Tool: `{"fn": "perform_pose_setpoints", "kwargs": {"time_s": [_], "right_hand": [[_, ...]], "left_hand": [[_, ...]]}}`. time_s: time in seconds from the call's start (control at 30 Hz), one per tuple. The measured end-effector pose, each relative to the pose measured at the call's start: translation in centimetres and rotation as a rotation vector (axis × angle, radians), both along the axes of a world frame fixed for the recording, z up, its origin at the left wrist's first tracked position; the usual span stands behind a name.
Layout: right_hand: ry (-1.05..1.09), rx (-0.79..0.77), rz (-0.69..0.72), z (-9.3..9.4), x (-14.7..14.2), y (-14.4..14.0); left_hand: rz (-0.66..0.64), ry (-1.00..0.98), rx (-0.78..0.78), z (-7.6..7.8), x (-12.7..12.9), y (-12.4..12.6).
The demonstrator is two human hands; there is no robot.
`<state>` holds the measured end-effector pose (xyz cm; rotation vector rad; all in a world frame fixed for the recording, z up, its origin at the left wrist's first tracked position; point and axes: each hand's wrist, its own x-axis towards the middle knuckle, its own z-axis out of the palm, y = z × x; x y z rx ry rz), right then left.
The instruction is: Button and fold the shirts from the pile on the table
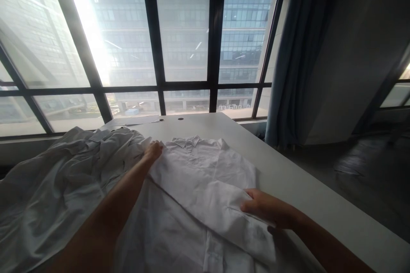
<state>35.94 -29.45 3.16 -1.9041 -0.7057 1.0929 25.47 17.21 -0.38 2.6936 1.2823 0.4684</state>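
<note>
A white collared shirt [192, 170] lies spread on the white table, its collar toward the window. One sleeve runs slantwise across the shirt's front, from the left shoulder down to the lower right. At that left shoulder my left hand [154, 150] is closed on the fabric, with the fingertips partly hidden. Farther down the sleeve, near its cuff end, my right hand [265, 208] grips the cloth between thumb and fingers. The shirt's lower part runs out of view at the bottom.
A heap of crumpled white garments [64, 179] covers the left side of the table [288, 187]. Papers [134, 121] lie at the far edge. Beyond are large framed windows [182, 34], and a blue curtain [285, 94] hangs at the right.
</note>
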Motion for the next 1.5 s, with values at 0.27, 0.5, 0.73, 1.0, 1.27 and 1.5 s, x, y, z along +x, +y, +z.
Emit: {"fn": "perform_pose_setpoints", "kwargs": {"time_s": [0.27,0.5,0.73,1.0,1.27,1.5], "right_hand": [[-0.020,-0.137,0.102,0.5,0.5,-0.2],[0.118,0.034,0.116,1.7,-0.1,-0.8],[0.502,0.251,0.174,3.8,-1.9,-1.4],[-0.207,-0.219,0.262,0.9,0.8,-1.0],[-0.814,0.054,0.322,-0.1,3.3,-0.7],[-0.687,0.185,0.371,-1.0,3.8,-0.7]], "left_hand": [[-0.281,0.255,0.052,-2.4,-4.2,-4.6],[-0.299,0.310,0.050,-1.1,-4.6,-6.3],[-0.553,0.318,-0.083,-1.3,-5.6,-10.6],[-0.607,0.340,-0.081,-0.9,-6.7,-10.2],[-0.723,0.077,-0.044,1.7,0.6,-18.7],[-0.616,0.088,-0.208,0.8,6.3,-23.8]]}}
